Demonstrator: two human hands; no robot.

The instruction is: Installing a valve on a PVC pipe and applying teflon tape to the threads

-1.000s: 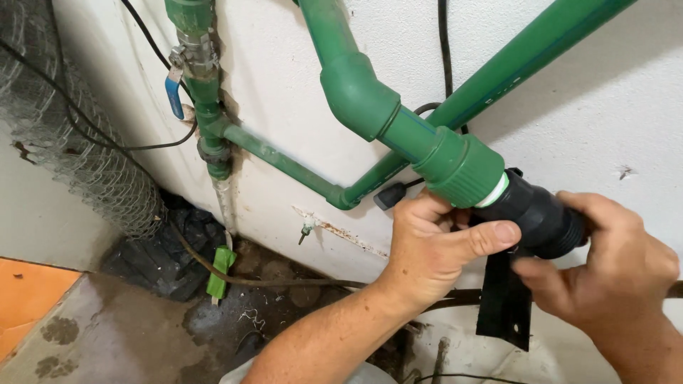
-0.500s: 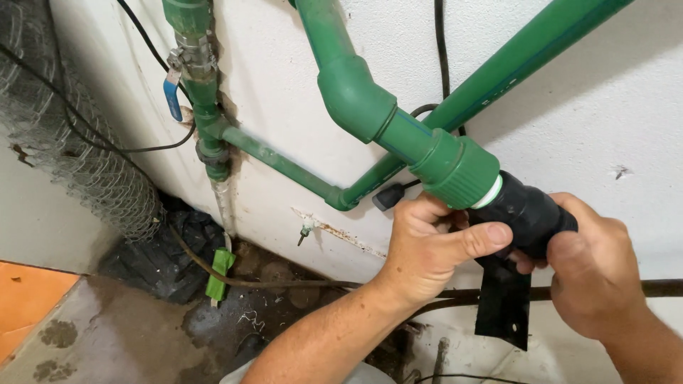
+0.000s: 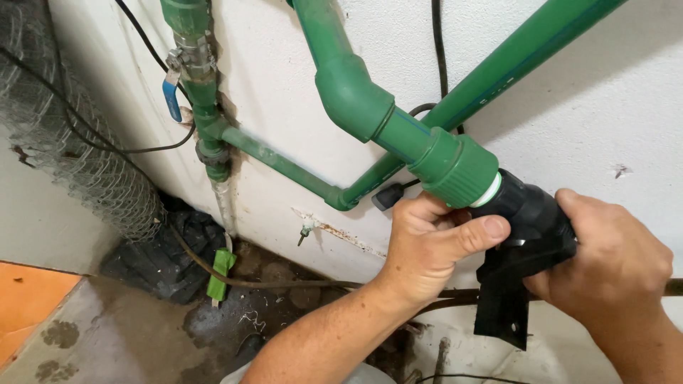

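At right of frame, the left hand (image 3: 434,245) clasps the black fitting (image 3: 530,224) beside the green coupling (image 3: 455,167). The right hand (image 3: 612,259) grasps the fitting's far end.

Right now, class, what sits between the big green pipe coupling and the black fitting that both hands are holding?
In the head view, a narrow white ring sits between the green coupling and the black fitting, touching both.

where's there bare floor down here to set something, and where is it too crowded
Bare grey floor lies lower left, between the orange patch and the black bag. It is crowded where the left hand and right hand grip the black fitting.
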